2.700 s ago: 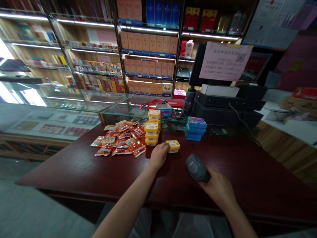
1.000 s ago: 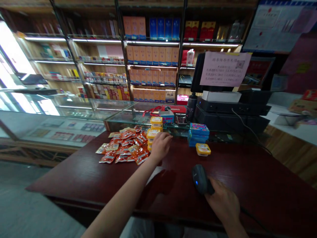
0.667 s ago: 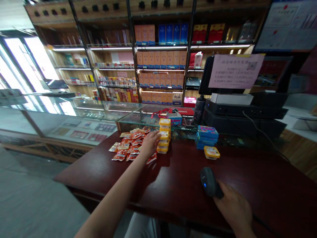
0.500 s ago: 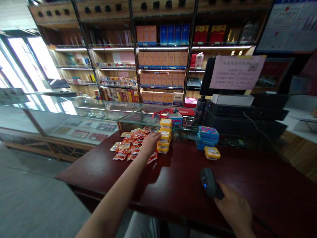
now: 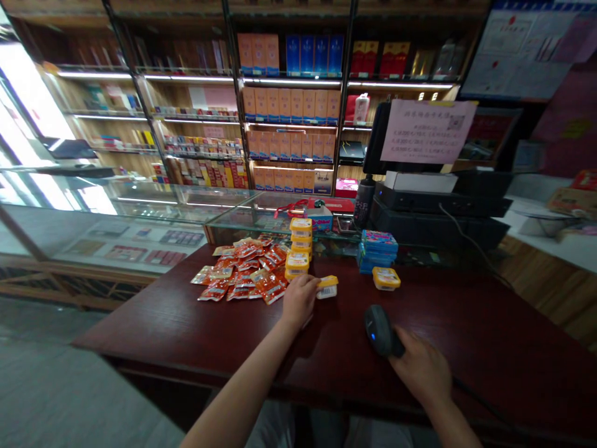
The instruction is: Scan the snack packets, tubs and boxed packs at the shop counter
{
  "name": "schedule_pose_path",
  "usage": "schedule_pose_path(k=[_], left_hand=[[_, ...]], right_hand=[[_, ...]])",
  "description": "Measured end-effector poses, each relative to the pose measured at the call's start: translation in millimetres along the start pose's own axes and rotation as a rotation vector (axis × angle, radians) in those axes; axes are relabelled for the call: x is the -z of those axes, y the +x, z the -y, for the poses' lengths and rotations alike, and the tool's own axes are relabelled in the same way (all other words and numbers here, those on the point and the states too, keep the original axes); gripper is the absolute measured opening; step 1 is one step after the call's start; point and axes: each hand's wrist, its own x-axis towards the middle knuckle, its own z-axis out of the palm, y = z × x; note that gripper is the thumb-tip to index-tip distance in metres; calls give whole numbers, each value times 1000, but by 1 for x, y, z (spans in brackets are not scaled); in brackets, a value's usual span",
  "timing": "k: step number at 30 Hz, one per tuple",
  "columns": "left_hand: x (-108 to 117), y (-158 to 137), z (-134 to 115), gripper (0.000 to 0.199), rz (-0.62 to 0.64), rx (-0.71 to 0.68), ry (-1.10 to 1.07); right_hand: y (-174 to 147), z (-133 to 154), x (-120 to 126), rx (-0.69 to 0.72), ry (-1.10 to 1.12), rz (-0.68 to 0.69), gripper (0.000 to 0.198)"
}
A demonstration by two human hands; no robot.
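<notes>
My left hand [image 5: 300, 300] is closed on a small plastic tub [image 5: 328, 287] with a yellow lid, its barcode side turned toward the right. Just behind that hand rises a stack of the same yellow-lidded tubs [image 5: 297, 264]. My right hand [image 5: 423, 362] grips a dark barcode scanner [image 5: 379, 330] with a blue light glowing on it; its head points up and to the left. Beyond the scanner, one more yellow-lidded tub [image 5: 386, 278] sits on the desk, in front of a pile of blue packs [image 5: 377, 251].
Orange-red foil packets [image 5: 242, 269] lie heaped on the left of the dark wooden desk [image 5: 186, 333]. Glass display counters [image 5: 140, 233] stand beyond it on the left. A monitor with a pink paper sign [image 5: 424, 132] is at the back right. Shelves of boxes [image 5: 291, 104] line the wall.
My left hand has taken a tub from the stack and brought it nearer and to the right. My right hand still holds the scanner. The view has turned slightly right.
</notes>
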Motion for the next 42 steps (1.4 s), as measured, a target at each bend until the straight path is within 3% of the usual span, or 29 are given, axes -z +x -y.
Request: schedule_pose_path(k=[5,9,12,15,18,23,26,29,34,38,42], left_hand=[[-11,-9,-3,20,7,46,37],[-10,-11,-5,18,-45,98,5],[-11,-13,-6,16,-57,101,-23],[-13,-14,-5,13,-59,114,-31],[-14,-15,-4,12,-67,142,-29],[-15,-16,-2,15,-67,149,-61],[-14,-16,-1,16,-66,154,-82],[-13,-15,0,19,-56,157,-96],[-12,-15,4,21,-39,95,-86],[-11,-13,8,18,-65,-9,-109],[-12,-1,1,16,-136,-74,-161]], right_hand=[[7,3,17,-113,265,104,27],[11,10,27,-89,719,178,31],[9,17,30,-162,967,209,39],[6,21,31,-272,1075,326,38],[2,23,33,-295,1108,372,38],[0,26,36,-286,1087,388,37],[2,26,38,-204,1019,346,37],[6,21,40,-54,781,257,34],[5,9,28,-21,158,175,24],[-3,0,6,125,57,81,31],[-6,-5,-9,133,31,38,36]])
